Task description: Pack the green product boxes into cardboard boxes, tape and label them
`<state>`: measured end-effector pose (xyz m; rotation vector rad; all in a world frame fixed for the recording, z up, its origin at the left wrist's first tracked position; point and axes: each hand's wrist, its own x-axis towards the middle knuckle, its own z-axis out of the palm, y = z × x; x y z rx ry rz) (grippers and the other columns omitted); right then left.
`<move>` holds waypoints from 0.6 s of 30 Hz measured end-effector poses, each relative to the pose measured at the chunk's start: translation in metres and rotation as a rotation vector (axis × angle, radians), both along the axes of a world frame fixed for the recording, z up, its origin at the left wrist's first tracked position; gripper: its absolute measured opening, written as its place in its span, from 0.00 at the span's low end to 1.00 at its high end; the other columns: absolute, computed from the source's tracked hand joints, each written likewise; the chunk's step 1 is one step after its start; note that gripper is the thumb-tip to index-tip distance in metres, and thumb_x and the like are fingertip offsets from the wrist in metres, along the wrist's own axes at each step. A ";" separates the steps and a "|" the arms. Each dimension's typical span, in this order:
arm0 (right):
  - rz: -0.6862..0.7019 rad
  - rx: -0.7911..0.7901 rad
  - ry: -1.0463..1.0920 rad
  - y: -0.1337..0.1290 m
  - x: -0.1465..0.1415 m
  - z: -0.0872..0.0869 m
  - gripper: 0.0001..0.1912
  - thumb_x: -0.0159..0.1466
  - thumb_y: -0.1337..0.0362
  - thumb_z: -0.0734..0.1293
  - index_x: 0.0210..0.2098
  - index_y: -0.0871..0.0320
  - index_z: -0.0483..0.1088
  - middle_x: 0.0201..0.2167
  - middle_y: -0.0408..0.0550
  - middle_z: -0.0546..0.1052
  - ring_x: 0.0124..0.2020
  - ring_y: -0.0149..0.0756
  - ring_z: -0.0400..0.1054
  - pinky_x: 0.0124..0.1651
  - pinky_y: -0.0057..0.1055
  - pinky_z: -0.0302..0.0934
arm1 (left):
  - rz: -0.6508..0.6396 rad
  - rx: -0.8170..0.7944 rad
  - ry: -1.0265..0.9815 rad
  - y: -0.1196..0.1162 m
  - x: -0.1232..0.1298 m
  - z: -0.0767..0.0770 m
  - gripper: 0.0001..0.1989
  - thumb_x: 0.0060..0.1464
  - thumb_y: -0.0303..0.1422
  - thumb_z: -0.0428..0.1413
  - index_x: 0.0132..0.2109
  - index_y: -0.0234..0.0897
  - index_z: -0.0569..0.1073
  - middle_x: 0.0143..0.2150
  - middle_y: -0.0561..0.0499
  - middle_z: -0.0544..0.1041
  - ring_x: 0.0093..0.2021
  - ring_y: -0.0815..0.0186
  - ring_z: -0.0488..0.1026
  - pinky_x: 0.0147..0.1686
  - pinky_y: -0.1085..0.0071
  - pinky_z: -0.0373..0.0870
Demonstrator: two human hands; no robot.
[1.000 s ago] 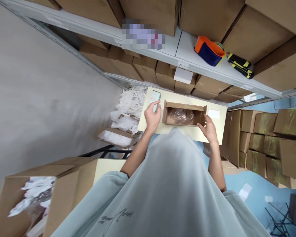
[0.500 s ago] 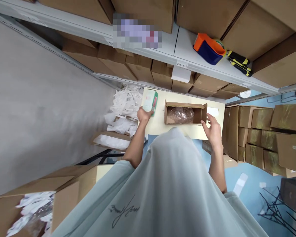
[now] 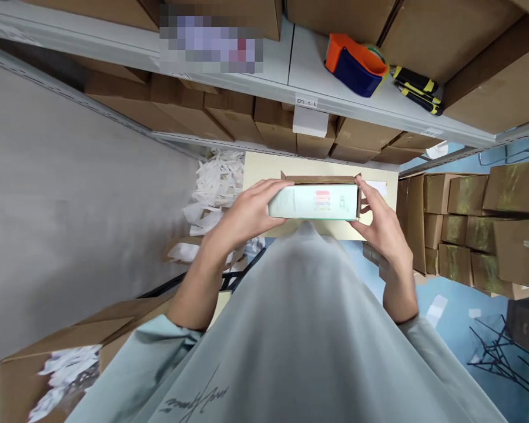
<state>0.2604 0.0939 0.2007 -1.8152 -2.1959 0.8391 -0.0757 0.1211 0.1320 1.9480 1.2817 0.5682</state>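
The pale box is being pinched by the left hand over the carton, whose right end is being clasped by the right hand; tilting could cause jamming.

The long pale-green printed carton looks like smooth card with a light sheen, over a matt brown corrugated-cardboard box. The cream rectangular tabletop is smooth and flat-finished. Up there, the orange-and-navy tape dispenser looks like plastic; the long grey shelf beam looks like painted metal.
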 end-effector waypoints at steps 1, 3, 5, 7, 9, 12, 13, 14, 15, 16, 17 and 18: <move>0.018 -0.014 -0.001 0.002 0.006 -0.007 0.49 0.71 0.61 0.69 0.85 0.42 0.46 0.77 0.54 0.67 0.62 0.57 0.77 0.60 0.54 0.77 | -0.036 0.007 0.009 0.001 0.010 -0.005 0.34 0.57 0.31 0.66 0.71 0.48 0.74 0.69 0.49 0.79 0.68 0.48 0.76 0.70 0.53 0.75; 0.036 -0.046 -0.015 0.008 0.017 -0.027 0.47 0.67 0.65 0.69 0.82 0.47 0.53 0.75 0.57 0.69 0.57 0.56 0.78 0.56 0.52 0.77 | -0.087 0.019 0.036 0.005 0.029 -0.024 0.33 0.59 0.30 0.65 0.71 0.45 0.73 0.69 0.47 0.79 0.68 0.47 0.76 0.70 0.52 0.75; 0.034 -0.096 -0.063 0.018 0.026 -0.054 0.43 0.63 0.67 0.69 0.77 0.53 0.58 0.71 0.62 0.72 0.53 0.59 0.79 0.52 0.51 0.76 | -0.122 0.011 0.078 0.012 0.045 -0.048 0.33 0.57 0.27 0.65 0.69 0.42 0.73 0.68 0.43 0.79 0.67 0.47 0.76 0.68 0.52 0.75; 0.029 -0.156 -0.128 0.030 0.031 -0.081 0.40 0.62 0.67 0.69 0.73 0.58 0.60 0.65 0.66 0.77 0.51 0.63 0.79 0.49 0.50 0.74 | -0.147 -0.023 0.129 0.020 0.059 -0.071 0.33 0.55 0.25 0.65 0.68 0.38 0.75 0.64 0.40 0.80 0.64 0.45 0.78 0.66 0.52 0.76; 0.037 -0.200 -0.167 0.042 0.032 -0.102 0.38 0.62 0.68 0.69 0.71 0.59 0.60 0.62 0.67 0.79 0.49 0.65 0.79 0.48 0.50 0.73 | -0.157 -0.069 0.174 0.028 0.069 -0.090 0.31 0.53 0.24 0.64 0.65 0.35 0.76 0.60 0.38 0.81 0.62 0.43 0.79 0.64 0.51 0.77; 0.072 -0.214 -0.191 0.060 0.032 -0.119 0.37 0.61 0.71 0.69 0.68 0.59 0.61 0.61 0.67 0.80 0.49 0.64 0.79 0.49 0.49 0.73 | -0.133 -0.081 0.208 0.037 0.078 -0.108 0.32 0.52 0.22 0.63 0.65 0.32 0.77 0.61 0.36 0.81 0.63 0.42 0.78 0.65 0.50 0.76; 0.083 -0.211 -0.201 0.064 0.032 -0.122 0.36 0.60 0.72 0.69 0.68 0.59 0.62 0.62 0.68 0.79 0.49 0.63 0.79 0.49 0.50 0.73 | -0.121 -0.068 0.212 0.039 0.079 -0.112 0.33 0.52 0.22 0.63 0.66 0.32 0.76 0.63 0.35 0.80 0.64 0.41 0.77 0.67 0.50 0.75; 0.091 -0.207 -0.211 0.068 0.033 -0.125 0.35 0.60 0.72 0.69 0.67 0.60 0.63 0.62 0.69 0.79 0.49 0.63 0.79 0.50 0.51 0.73 | -0.113 -0.054 0.213 0.041 0.080 -0.115 0.34 0.53 0.21 0.62 0.68 0.31 0.75 0.65 0.34 0.79 0.66 0.41 0.77 0.69 0.49 0.74; 0.093 -0.205 -0.217 0.071 0.033 -0.127 0.35 0.60 0.73 0.69 0.67 0.61 0.63 0.62 0.70 0.79 0.49 0.64 0.79 0.51 0.51 0.74 | -0.109 -0.045 0.210 0.043 0.080 -0.118 0.36 0.53 0.21 0.63 0.70 0.31 0.74 0.67 0.34 0.78 0.67 0.41 0.75 0.71 0.48 0.72; 0.090 -0.205 -0.218 0.074 0.034 -0.130 0.35 0.60 0.73 0.70 0.67 0.62 0.63 0.62 0.70 0.79 0.50 0.64 0.79 0.52 0.52 0.74 | -0.109 -0.042 0.203 0.044 0.080 -0.121 0.38 0.52 0.22 0.64 0.71 0.31 0.72 0.69 0.34 0.77 0.69 0.41 0.74 0.72 0.48 0.71; 0.083 -0.205 -0.215 0.075 0.036 -0.133 0.36 0.60 0.73 0.70 0.68 0.62 0.63 0.62 0.70 0.80 0.50 0.64 0.80 0.53 0.52 0.74 | -0.110 -0.046 0.192 0.045 0.079 -0.124 0.40 0.52 0.22 0.65 0.73 0.31 0.71 0.71 0.34 0.75 0.71 0.41 0.73 0.74 0.47 0.69; 0.075 -0.201 -0.209 0.076 0.037 -0.136 0.38 0.60 0.73 0.70 0.69 0.63 0.62 0.62 0.71 0.80 0.51 0.65 0.79 0.54 0.53 0.74 | -0.112 -0.054 0.178 0.045 0.078 -0.126 0.42 0.52 0.23 0.67 0.74 0.32 0.70 0.73 0.35 0.74 0.73 0.41 0.71 0.76 0.46 0.67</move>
